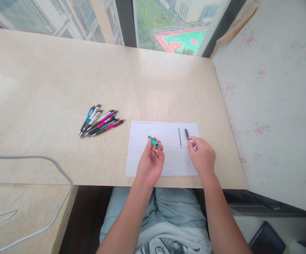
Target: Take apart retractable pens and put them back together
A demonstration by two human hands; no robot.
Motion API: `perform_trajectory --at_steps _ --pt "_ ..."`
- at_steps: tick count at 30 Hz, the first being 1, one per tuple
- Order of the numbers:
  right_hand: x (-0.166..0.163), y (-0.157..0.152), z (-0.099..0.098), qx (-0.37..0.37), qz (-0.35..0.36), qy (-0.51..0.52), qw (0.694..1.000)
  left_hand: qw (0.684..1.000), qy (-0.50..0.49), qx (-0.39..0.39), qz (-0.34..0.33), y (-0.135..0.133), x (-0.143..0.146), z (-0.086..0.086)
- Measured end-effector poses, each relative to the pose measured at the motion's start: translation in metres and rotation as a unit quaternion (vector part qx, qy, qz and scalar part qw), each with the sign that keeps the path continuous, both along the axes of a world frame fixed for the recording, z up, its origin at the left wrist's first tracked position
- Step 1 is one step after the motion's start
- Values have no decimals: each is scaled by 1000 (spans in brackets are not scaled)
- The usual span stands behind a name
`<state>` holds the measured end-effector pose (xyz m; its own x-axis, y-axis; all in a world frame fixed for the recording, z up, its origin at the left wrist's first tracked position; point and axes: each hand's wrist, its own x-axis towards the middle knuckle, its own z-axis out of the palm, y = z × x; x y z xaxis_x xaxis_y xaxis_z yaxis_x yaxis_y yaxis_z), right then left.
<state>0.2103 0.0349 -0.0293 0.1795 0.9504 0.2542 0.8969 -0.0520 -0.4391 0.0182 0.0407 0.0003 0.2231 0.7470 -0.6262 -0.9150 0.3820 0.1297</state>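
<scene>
My left hand (pixel 152 160), palm up, pinches a green pen barrel (pixel 153 141) between thumb and fingers; its open end points toward the right. My right hand (pixel 202 155) is closed at the fingertips on a black pen grip section (pixel 186 133), over the right part of a white paper sheet (pixel 169 165). Between the two hands a thin dark pen refill (pixel 180 138) lies on the paper, a little left of the black piece. Faint writing runs along the sheet's top left edge.
Several click pens (pixel 102 123) in blue, white, purple, pink and green lie in a fanned pile left of the paper. A grey cable (pixel 54 162) loops over the desk (pixel 49 81) at the lower left. A flowered wall (pixel 269 98) bounds the right side; windows stand behind.
</scene>
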Motion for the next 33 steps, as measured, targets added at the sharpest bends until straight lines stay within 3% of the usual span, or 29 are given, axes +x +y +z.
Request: perform_trajectory --at_steps 6,13,20,27,33 --pt "13 14 1 -22 58 -36 997 998 -44 -45 4 -5 4 1" --pt "21 20 6 -64 116 -85 988 1000 -13 -28 0 -8 5 1" --pt "19 25 7 -73 140 -98 983 997 -58 -55 15 -9 5 4" --pt "-2 11 8 -75 65 -58 993 995 -65 -68 33 -7 3 3" --pt "-30 1 14 -183 5 -104 978 999 44 -13 24 -10 6 -4"
